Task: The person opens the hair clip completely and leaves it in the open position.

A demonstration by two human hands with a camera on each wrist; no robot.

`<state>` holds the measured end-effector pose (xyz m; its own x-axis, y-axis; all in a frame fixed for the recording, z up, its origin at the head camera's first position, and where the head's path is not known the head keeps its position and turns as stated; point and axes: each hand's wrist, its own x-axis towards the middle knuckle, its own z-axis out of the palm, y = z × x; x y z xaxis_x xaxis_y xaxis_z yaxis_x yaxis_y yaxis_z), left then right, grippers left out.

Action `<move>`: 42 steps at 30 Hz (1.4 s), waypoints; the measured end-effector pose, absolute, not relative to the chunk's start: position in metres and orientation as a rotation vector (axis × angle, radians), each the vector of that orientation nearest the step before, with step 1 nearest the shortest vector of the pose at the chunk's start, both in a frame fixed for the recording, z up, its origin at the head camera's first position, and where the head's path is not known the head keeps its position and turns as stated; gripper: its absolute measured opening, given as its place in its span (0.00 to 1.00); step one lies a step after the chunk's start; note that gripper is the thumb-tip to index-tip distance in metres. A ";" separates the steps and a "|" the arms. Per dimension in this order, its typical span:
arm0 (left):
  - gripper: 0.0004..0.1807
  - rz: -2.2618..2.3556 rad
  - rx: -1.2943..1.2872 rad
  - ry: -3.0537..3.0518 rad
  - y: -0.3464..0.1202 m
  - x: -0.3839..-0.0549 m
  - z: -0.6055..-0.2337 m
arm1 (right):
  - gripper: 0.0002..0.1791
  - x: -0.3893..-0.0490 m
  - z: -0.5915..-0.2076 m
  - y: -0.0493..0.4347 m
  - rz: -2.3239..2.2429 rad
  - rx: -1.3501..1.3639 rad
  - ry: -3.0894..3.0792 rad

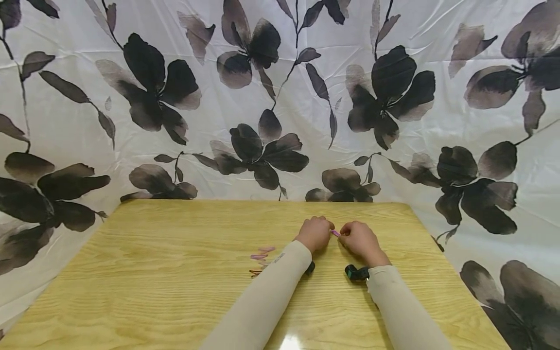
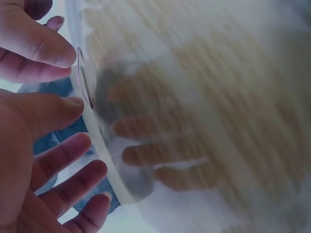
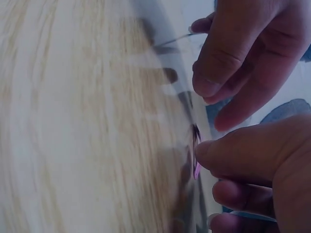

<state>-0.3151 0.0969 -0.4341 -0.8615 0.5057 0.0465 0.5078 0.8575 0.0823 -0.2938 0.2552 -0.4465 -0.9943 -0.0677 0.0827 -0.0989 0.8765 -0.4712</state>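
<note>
Over the right half of the table, my right hand (image 1: 359, 239) pinches a small, slim pink hair clip (image 1: 335, 233) between thumb and finger. In the right wrist view the hair clip (image 3: 197, 162) shows as a narrow loop, dark at one end and pink at the other, with the thumb against it. My left hand (image 1: 314, 234) is just to its left, fingertips close to the clip's far end. The left wrist view has the left hand (image 2: 19, 160) with its fingers spread and relaxed, the thumb near the loop's lower tip.
Several slim clips (image 1: 259, 256) in pinks, beige and red lie in a loose column left of the left forearm. The wood-grain table (image 1: 153, 272) ends at a white cloth (image 1: 280, 189) with dark flowers. Black wrist cameras (image 1: 355, 272) hang at both wrists.
</note>
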 end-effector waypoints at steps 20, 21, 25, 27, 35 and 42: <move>0.15 -0.064 -0.818 -3.047 0.093 -0.311 -0.431 | 0.05 -0.294 -0.451 0.247 0.637 0.114 -2.991; 0.15 -0.071 -0.819 -3.050 0.093 -0.311 -0.431 | 0.05 -0.295 -0.451 0.247 0.635 0.117 -2.990; 0.15 -0.113 -0.822 -3.057 0.092 -0.311 -0.431 | 0.06 -0.294 -0.452 0.248 0.641 0.122 -2.990; 0.14 -0.138 -0.820 -3.057 0.092 -0.311 -0.432 | 0.07 -0.293 -0.453 0.248 0.654 0.133 -2.988; 0.08 -0.192 -0.827 -3.026 0.093 -0.314 -0.434 | 0.06 -0.291 -0.457 0.250 0.744 0.173 -2.952; 0.10 -0.203 -0.819 -3.028 0.094 -0.315 -0.434 | 0.06 -0.290 -0.459 0.253 0.795 0.192 -2.925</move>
